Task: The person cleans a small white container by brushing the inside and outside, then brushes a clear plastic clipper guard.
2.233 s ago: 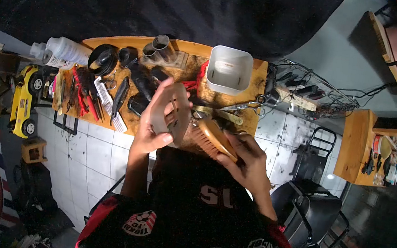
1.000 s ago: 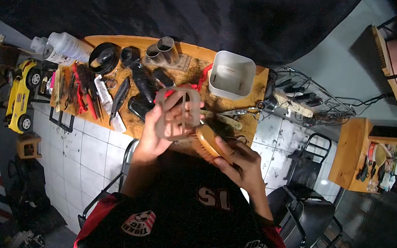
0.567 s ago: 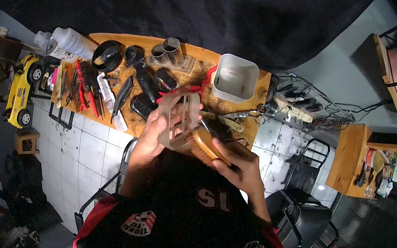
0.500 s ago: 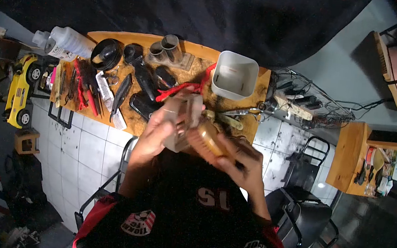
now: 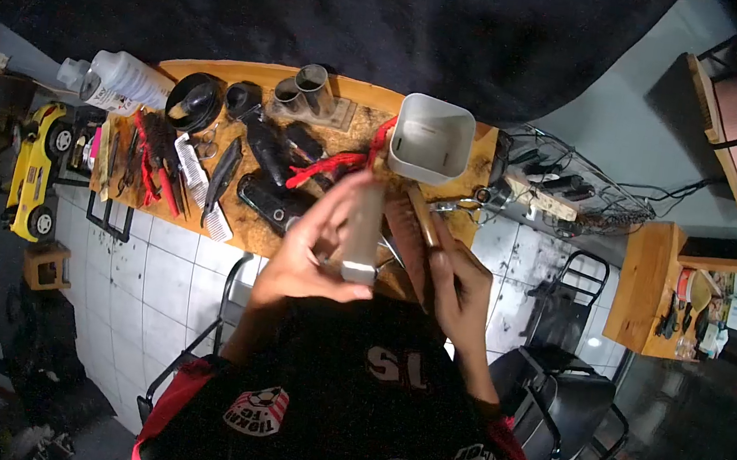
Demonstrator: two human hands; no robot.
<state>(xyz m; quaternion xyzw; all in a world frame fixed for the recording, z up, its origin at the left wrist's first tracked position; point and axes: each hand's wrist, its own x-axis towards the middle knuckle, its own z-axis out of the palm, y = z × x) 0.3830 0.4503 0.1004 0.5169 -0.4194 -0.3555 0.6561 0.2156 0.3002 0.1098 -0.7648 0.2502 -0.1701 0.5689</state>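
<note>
Both of my hands are raised over the near edge of the wooden table (image 5: pixel 343 139). My left hand (image 5: pixel 306 254) is closed around a pale grey block-like object (image 5: pixel 362 238), held upright and blurred; its kind does not show clearly. In my right hand (image 5: pixel 464 292) is a wooden-backed brush (image 5: pixel 423 218), its brown bristles facing left toward the pale object. A narrow gap separates the two. Just beyond them stands a white square bin (image 5: pixel 430 178), with metal scissors (image 5: pixel 459 204) to the right of the brush.
On the table's left lie a white comb (image 5: pixel 193 174), a black folding razor (image 5: pixel 224 174), hair clippers (image 5: pixel 266 146) and a black bowl (image 5: pixel 195 102). Metal cups (image 5: pixel 313 85) stand at the back. A yellow toy car (image 5: pixel 35 171) is far left. Tangled cables (image 5: pixel 612 191) hang at right.
The brush has turned from slanted to nearly upright and moved apart from the pale object. My left hand has turned that object upright, edge toward me.
</note>
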